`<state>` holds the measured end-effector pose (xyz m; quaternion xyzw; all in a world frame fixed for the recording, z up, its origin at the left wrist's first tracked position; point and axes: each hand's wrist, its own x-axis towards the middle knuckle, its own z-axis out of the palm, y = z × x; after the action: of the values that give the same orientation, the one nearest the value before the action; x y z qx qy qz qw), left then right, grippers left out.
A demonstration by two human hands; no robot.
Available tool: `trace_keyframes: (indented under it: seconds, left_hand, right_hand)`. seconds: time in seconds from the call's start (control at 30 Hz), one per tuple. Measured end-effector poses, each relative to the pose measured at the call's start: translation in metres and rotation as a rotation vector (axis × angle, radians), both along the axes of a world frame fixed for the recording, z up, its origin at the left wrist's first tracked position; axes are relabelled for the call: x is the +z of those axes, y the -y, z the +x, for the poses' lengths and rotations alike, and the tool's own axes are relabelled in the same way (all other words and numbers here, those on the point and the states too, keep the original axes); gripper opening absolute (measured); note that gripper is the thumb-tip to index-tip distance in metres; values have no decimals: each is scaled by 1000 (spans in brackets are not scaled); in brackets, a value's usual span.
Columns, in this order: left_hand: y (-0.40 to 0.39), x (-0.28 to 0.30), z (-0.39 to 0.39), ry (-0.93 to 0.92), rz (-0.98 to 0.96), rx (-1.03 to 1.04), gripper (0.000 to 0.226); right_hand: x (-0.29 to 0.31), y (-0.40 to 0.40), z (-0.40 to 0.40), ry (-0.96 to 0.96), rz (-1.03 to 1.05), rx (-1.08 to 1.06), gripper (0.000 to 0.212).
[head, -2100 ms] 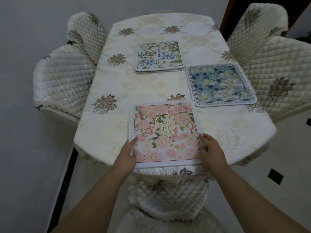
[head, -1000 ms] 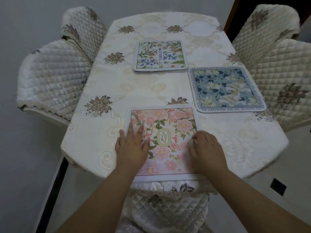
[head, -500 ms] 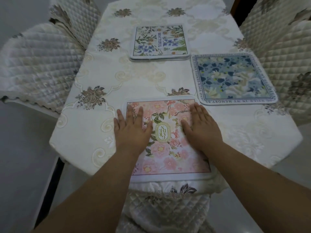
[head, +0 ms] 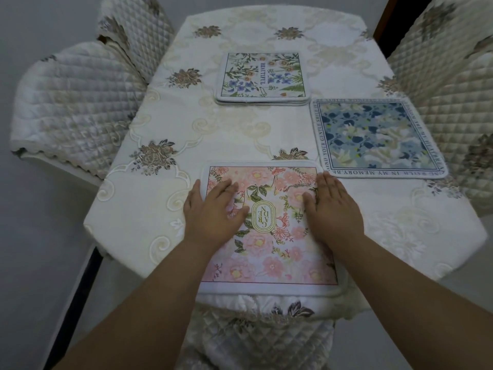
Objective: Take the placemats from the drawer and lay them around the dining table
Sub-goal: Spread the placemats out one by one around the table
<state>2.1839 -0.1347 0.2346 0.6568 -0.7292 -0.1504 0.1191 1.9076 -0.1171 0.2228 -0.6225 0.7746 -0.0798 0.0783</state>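
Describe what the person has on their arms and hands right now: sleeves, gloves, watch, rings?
Nothing worn is visible. The left hand and right hand are bare, with no gloves, and no rings show on the fingers in view. Both forearms are uncovered down to the bottom edge of the picture, with no sleeve, watch or bracelet showing. Anything above that edge is out of view.

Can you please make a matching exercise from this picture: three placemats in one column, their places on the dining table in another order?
1. pink floral placemat
2. blue floral placemat with lettered border
3. white placemat with the word BEAUTIFUL

a. top of a small stack, mid-table
b. right side, beside a quilted chair
c. near edge, under both flat hands

Pairs: 1-c, 2-b, 3-a
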Motion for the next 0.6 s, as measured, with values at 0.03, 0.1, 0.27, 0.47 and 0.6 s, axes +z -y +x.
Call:
trace_keyframes:
  seconds: [0.03,0.1,0.27,0.47,0.6]
  left_hand:
    - [0,0,0,-3,7,-12,73]
    - [0,0,1,-5,13,-32,73]
    - [-2,-2,2,54,7,-52,70]
    - [-3,-12,-8,205,-36,-46,66]
    - [-11,0,-14,224,42,-46,67]
  right_hand:
    - [-1,0,0,-3,-3,0,74]
    - [-2,0,2,4,-11,3,72]
    - [3,-2,7,45,14,2,67]
    - [-1,-47,37,-35,15,151,74]
    - [3,-88,47,4,12,191,71]
